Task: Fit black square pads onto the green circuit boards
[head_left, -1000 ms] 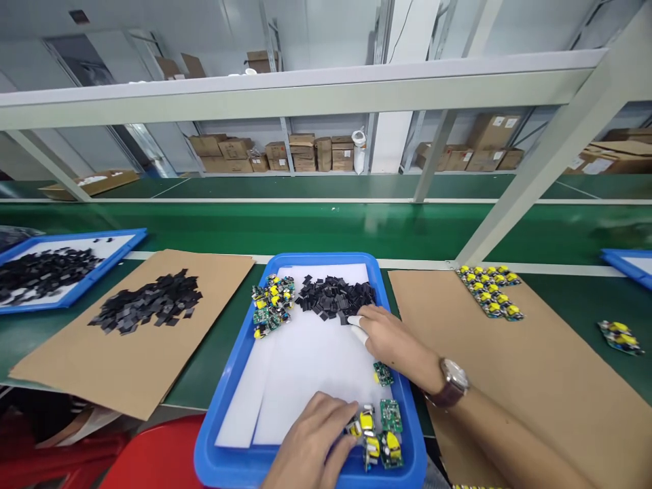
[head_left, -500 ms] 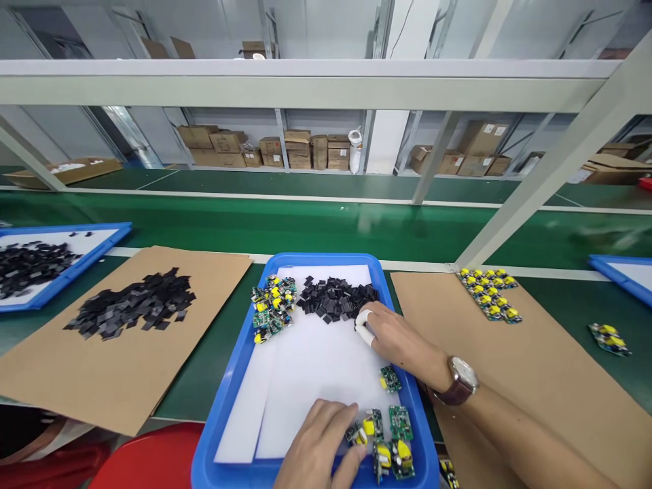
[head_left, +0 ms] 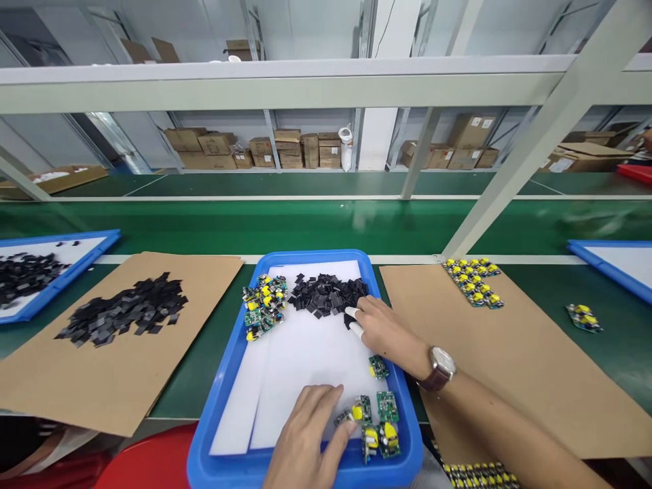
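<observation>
A blue tray point(head_left: 225, 380) lined with white sheets lies before me. My left hand point(head_left: 305, 435) rests low in it, fingers curved and apart, the thumb beside a small circuit board point(head_left: 343, 417). More circuit boards with yellow parts point(head_left: 388, 436) lie right of that hand. Farther up, my right hand point(head_left: 387, 333), with white covers on two fingertips and a wristwatch, is at the right edge of a pile of small black rectangular pieces point(head_left: 326, 296). Its fingertips close around a black piece point(head_left: 348, 320), partly hidden. A heap of circuit boards point(head_left: 265, 302) sits at the tray's upper left.
Cardboard on the left point(head_left: 112, 373) bears another pile of black pieces point(head_left: 130, 309). Cardboard on the right point(head_left: 458, 353) holds rows of boards point(head_left: 473, 282). A blue-rimmed tray point(head_left: 96, 255) stands far left. A white frame post point(head_left: 514, 156) slants up at right; a green conveyor point(head_left: 305, 227) runs behind.
The view has shifted slightly to the right. My right fingers have spread a little at the pile's edge, and a black piece shows between them. My left hand stays beside the boards, its index finger lifted slightly away.
</observation>
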Demonstrator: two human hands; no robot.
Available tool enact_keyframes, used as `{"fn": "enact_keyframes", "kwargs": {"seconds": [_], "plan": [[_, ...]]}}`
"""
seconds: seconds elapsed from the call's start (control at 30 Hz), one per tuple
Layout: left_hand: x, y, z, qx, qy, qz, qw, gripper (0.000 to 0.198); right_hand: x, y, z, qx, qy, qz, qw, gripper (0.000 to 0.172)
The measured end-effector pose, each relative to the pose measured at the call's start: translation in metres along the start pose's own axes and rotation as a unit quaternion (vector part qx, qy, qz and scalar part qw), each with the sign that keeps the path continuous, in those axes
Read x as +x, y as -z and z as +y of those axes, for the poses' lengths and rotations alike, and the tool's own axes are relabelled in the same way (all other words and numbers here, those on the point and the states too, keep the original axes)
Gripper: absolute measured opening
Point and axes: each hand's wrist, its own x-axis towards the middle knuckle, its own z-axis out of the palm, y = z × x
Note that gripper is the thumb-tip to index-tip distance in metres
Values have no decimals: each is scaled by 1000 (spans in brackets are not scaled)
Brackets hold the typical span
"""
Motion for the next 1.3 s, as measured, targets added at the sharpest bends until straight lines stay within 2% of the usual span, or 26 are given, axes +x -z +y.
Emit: {"fn": "enact_keyframes", "kwargs": {"seconds": [0.1, 0.2, 0.33, 0.4, 0.47, 0.53, 0.6, 0.7, 0.77, 0.9, 0.97, 1.03, 1.17, 1.3], "plan": [[-2, -1, 0, -11, 10, 23, 1000, 32, 6, 0, -1, 9, 10, 9, 1000, 34], [-3, 0, 4, -32, 32, 73, 996, 34, -2, 6, -6, 33, 30, 24, 999, 32], [6, 8, 19, -67, 58, 141, 986, 40, -40, 14, -27, 93, 88, 26, 991, 26], [12, 13, 27, -96, 51, 153, 982, 28, -61, 16, -39, 164, 121, 41, 978, 25], [17, 16, 33, -127, 40, 139, 981, 17, -78, 19, -48, 255, 137, 67, 955, 24], [19, 16, 37, -148, 30, 115, 982, 17, -88, 23, -51, 342, 123, 75, 929, 22], [18, 14, 39, -158, 10, 103, 982, 20, -92, 27, -52, 418, 82, 54, 903, 19], [15, 9, 41, -159, -27, 116, 980, 24, -92, 28, -52, 516, 8, 9, 856, 13], [14, 6, 42, -165, -4, 138, 977, 22, -93, 25, -54, 550, -15, 16, 835, 11], [15, 0, 45, -251, 114, 160, 948, 8, -97, 11, -64, 547, -10, 115, 829, 14], [15, -2, 47, -303, 162, 151, 927, 12, -99, 5, -68, 547, -9, 156, 822, 16], [15, -3, 49, -336, 198, 134, 911, 18, -101, 1, -70, 551, -11, 170, 817, 18], [16, -4, 49, -361, 214, 108, 901, 21, -104, -2, -68, 562, -49, 153, 812, 17], [18, -3, 50, -332, 185, 107, 919, 14, -106, -3, -65, 572, -67, 143, 805, 17]]}}
